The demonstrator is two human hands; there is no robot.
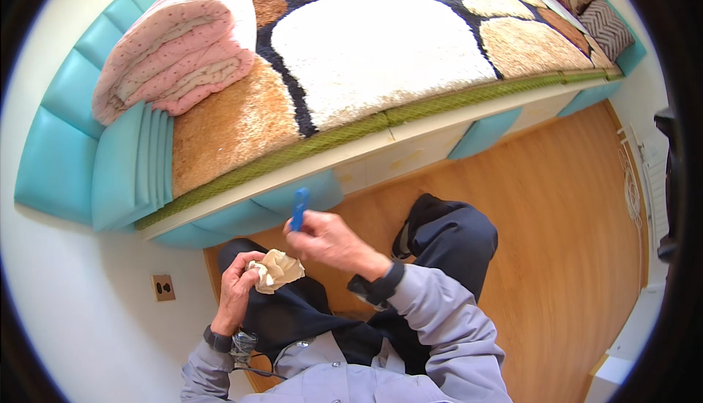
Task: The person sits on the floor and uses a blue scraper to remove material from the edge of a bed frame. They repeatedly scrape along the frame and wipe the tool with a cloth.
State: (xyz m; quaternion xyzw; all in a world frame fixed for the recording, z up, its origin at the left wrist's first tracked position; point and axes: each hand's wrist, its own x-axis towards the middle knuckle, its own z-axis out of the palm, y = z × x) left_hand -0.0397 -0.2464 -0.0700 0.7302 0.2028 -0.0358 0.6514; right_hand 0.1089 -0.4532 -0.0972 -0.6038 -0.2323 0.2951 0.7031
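My left hand (237,286) holds a crumpled piece of cream-coloured paper or cloth (279,272) over my left thigh. Up and to the right of it, my right hand (324,238) grips a slim blue object (299,209) that points upward. Its shape resembles a utility knife, but blur hides the detail. The blue object and the crumpled piece are apart. Both hands are in front of the low side of the bed platform, between it and my body.
The platform's pale edge (351,160) and turquoise padded panels (296,197) run across ahead. On top lie a shaggy patterned rug (379,57), a folded pink quilt (181,57) and stacked turquoise panels (132,167). A wall socket (163,287) is at left; wooden floor (549,222) extends right.
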